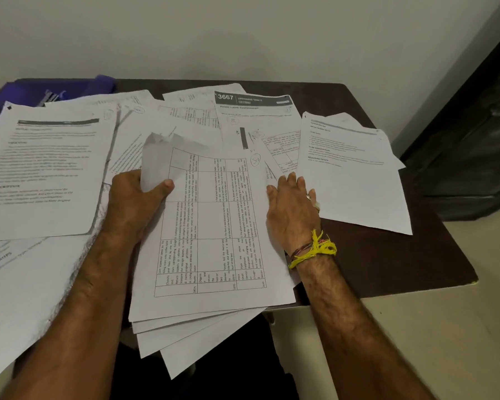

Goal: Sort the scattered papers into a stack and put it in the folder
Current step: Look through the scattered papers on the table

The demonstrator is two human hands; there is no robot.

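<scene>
**A:** State the position of the left hand (136,194).

**B:** It lies at the left edge of the table-printed sheet (211,226). The thumb presses down on the sheet's top face and the fingers sit under it, so the sheet is pinched. The far left corner of that sheet curls upward.

**A:** And the right hand (292,209)?

**B:** It rests flat, fingers straight and slightly spread, on the right edge of the same sheet. It grips nothing. A ring shows on one finger, and a yellow thread band (315,249) circles the wrist.

**A:** Where is the gathered stack (185,336)?

**B:** Directly under the table-printed sheet, at the near edge of the dark brown table (387,261). Its sheets are fanned and unaligned, and their near corners overhang the table edge.

**A:** Location of the remaining papers?

**B:** Loose sheets cover the left and far parts of the table. A large text page (46,168) lies on the left. A sheet headed "3667" (254,111) lies far centre. A separate small pile (355,174) lies on the right, just beside the right hand.

**A:** And the folder?

**B:** A blue folder (70,89) sits at the far left corner, partly covered by papers. Whether it is open cannot be determined.
</scene>
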